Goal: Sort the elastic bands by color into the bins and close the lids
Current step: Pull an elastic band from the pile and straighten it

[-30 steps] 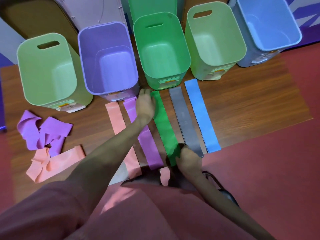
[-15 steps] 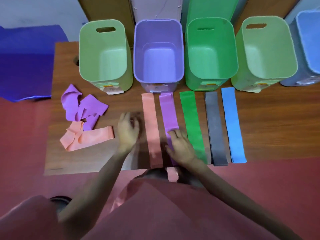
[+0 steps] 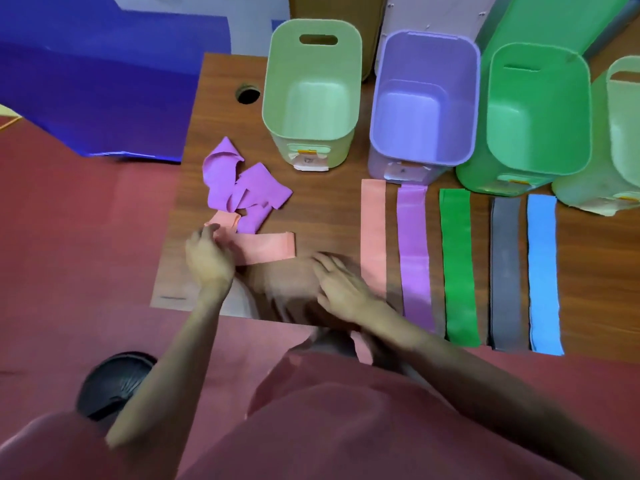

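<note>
Left hand (image 3: 207,259) near tabletop's (image 3: 322,209) left edge, grip curled on crumpled salmon band (image 3: 265,247); purple bands (image 3: 242,188) heaped just behind. Right hand (image 3: 341,285) spread flat, gripping nothing, at front edge beside flat salmon strip (image 3: 373,233). Bins (image 3: 311,98) open along back edge.

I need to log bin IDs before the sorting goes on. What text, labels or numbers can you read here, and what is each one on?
No text can be read.
Label on the front of the light green bin: there are dark marks, too blurred to read.
Label on the front of the purple bin: too blurred to read.
Orange tabs on the dark green bin and the right-edge bin: no lettering visible.
</note>
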